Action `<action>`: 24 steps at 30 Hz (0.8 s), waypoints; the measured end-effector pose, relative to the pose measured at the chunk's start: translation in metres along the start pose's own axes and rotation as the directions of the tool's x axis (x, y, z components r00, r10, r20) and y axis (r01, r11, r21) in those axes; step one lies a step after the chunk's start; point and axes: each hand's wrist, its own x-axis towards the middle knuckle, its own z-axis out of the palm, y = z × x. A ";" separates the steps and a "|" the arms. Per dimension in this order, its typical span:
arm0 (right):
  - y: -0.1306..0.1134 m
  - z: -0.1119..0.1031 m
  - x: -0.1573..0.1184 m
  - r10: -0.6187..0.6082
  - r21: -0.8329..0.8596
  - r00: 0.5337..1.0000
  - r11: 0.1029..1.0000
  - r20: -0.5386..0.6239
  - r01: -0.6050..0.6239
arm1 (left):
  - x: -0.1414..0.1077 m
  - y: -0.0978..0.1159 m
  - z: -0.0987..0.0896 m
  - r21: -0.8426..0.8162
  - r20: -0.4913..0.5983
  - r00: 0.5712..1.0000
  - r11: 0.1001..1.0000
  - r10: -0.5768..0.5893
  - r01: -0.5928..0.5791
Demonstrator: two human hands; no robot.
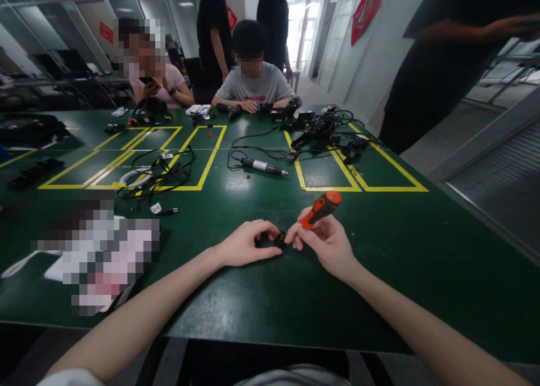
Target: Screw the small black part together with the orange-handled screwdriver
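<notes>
Green tabletop: spreading across most of the head camera's frame, marked with yellow tape at middle left and middle right.
Left hand: just left of lower centre, curled, thumb and fingertips closed about a small black part.
Small black part: near the centre of the frame, low on the tabletop, between both hands; finer shape too small to tell.
Right hand: right of centre, apart from the left, clamped round the handle of a screwdriver, fingertips near the small black part.
Screwdriver: orange and dark grey, tilted, butt end towards upper right; shaft hidden by fingers, contact with the part impossible to tell.
Pen-shaped tool: silver and black, lying just above centre, tip to the right.
Cables: black and white tangle at middle left, denser black heap at upper right.
Pixelated items: lower left.
People: grey-shirted person seated at upper centre; pink-topped person with dark phone at upper left; dark-clothed person standing at upper right.
</notes>
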 end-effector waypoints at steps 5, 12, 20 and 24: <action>-0.007 -0.002 0.002 -0.033 -0.122 0.999 0.992 -0.031 0.029 | 0.000 -0.001 0.000 -0.008 -0.004 1.000 1.000 0.007 -0.007; -0.008 -0.001 0.002 0.007 -0.036 0.998 0.999 0.066 -0.004 | -0.001 0.000 0.000 -0.019 0.001 1.000 1.000 0.013 -0.013; -0.008 -0.001 0.001 0.053 -0.025 0.998 0.998 -0.032 -0.054 | 0.000 0.000 0.000 -0.016 -0.003 1.000 1.000 0.016 -0.016; -0.011 -0.004 0.005 -0.003 -0.078 1.000 0.997 0.006 0.004 | 0.000 -0.001 0.000 -0.016 -0.008 1.000 1.000 0.023 -0.023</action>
